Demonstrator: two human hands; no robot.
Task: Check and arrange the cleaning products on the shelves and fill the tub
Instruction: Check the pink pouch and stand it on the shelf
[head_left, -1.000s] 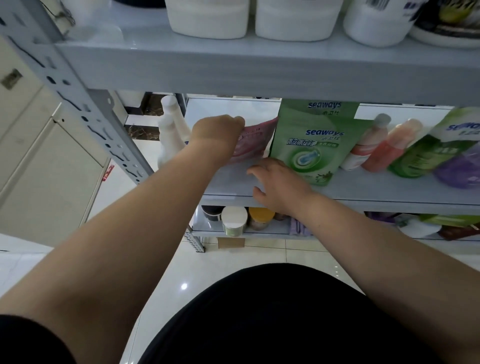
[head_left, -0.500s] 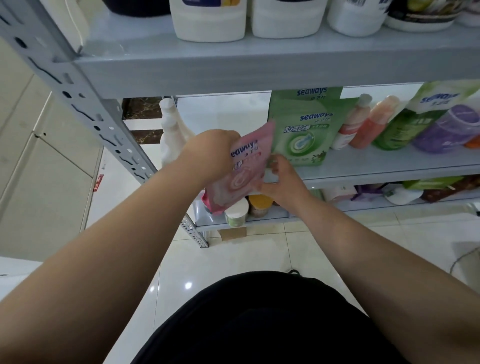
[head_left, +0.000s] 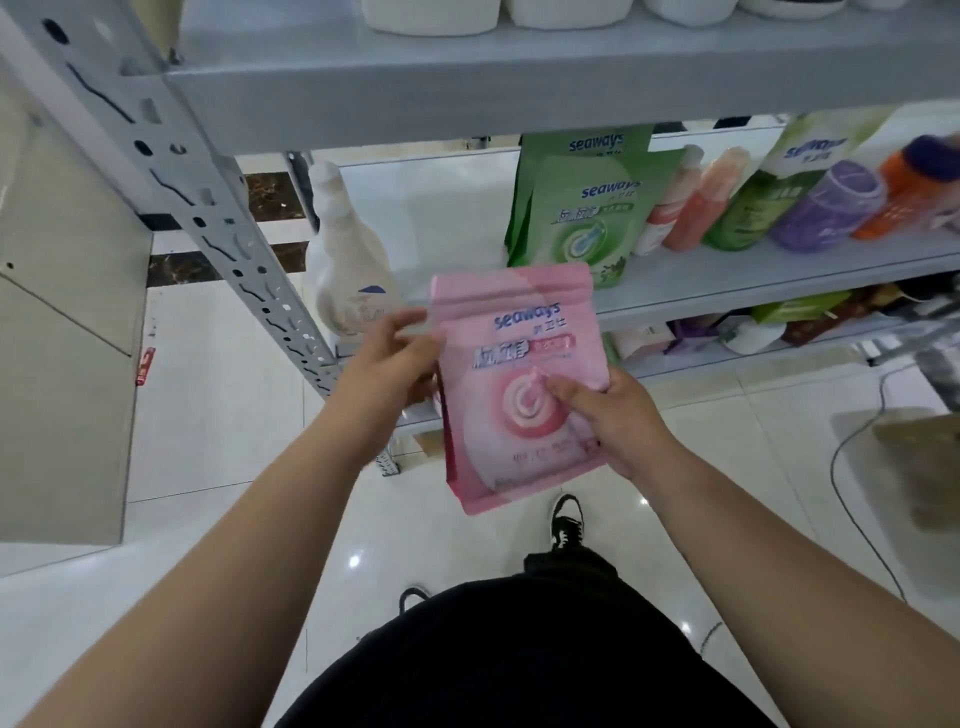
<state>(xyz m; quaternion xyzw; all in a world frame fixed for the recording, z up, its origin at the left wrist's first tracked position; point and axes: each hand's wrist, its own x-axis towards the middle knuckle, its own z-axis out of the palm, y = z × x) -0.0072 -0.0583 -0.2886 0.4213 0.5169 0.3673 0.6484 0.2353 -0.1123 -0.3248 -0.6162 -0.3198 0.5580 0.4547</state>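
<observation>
Both hands hold a pink Seaways pouch (head_left: 519, 384) in front of the shelving.

The left hand (head_left: 387, 364) grips the pouch's left edge, its fingers curled behind. The right hand (head_left: 618, 415) pinches the lower right side, thumb pressed on the printed swirl and fingers behind. The pouch is roughly upright with its front towards the camera. It is off the shelves, in the air over the tiled floor (head_left: 218, 415). On the middle shelf (head_left: 727, 280) behind it stand two green Seaways pouches (head_left: 582, 208), one in front of the other. To their right are orange bottles (head_left: 696, 202), another green pouch (head_left: 769, 197) and a purple bottle (head_left: 826, 208). A white pump bottle (head_left: 348, 270) stands at the shelf's left end, near the perforated grey upright (head_left: 208, 208).
</observation>
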